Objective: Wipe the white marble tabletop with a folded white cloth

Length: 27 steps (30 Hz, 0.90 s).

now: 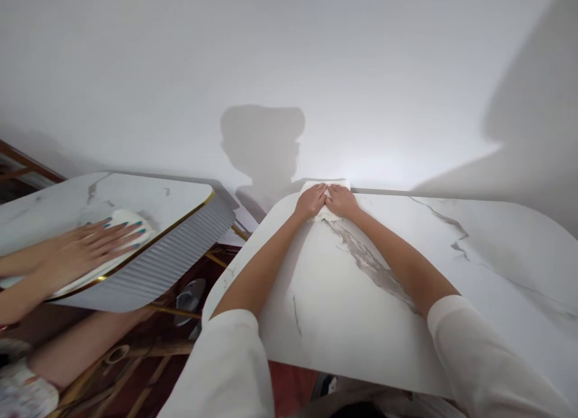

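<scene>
My left hand (311, 201) and my right hand (342, 201) lie side by side on a folded white cloth (326, 214), their fingertips meeting. Both press it down with bent fingers at the far edge of a white marble-patterned table (307, 297). My arms reach straight forward across the tabletop. Parts of the cloth show behind and in front of the fingers, while the rest is covered. A broad grey-brown vein runs from the cloth toward my right forearm.
A pale wall (383, 74) rises behind the table. At left, another person's hands (99, 243) with blue nails rest on a white cloth (129, 219) on a second marble-patterned table (135, 189) with a gold edge. Between the tables are gold legs and a grey object (189, 300).
</scene>
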Each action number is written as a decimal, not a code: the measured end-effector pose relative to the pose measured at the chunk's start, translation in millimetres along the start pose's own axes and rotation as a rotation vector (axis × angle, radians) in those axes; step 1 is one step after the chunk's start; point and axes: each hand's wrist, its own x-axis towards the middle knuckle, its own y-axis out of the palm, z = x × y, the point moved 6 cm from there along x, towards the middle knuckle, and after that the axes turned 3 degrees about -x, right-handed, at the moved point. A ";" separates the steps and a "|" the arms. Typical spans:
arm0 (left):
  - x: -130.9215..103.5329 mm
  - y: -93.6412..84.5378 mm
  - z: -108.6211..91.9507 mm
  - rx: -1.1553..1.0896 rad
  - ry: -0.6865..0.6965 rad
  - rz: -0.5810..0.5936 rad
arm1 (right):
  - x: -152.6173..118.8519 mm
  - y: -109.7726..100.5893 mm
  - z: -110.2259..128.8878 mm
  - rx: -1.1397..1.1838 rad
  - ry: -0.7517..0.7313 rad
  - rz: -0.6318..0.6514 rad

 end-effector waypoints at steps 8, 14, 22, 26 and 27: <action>1.4 5.0 -32.3 -0.085 0.097 0.106 | -38.0 -13.3 -8.8 -0.057 0.137 -0.022; -34.8 -6.7 -53.5 -0.121 0.220 0.137 | -75.9 -22.3 18.1 -0.122 0.176 -0.018; -126.0 -40.0 -65.5 -0.068 0.134 0.129 | -129.8 -37.3 89.5 -0.106 0.015 -0.081; -173.5 -58.7 -71.0 -0.042 0.063 0.106 | -150.6 -39.8 123.5 -0.023 -0.046 -0.016; -184.3 -63.1 -73.5 -0.034 0.045 0.101 | -156.0 -40.8 130.9 -0.008 -0.060 -0.007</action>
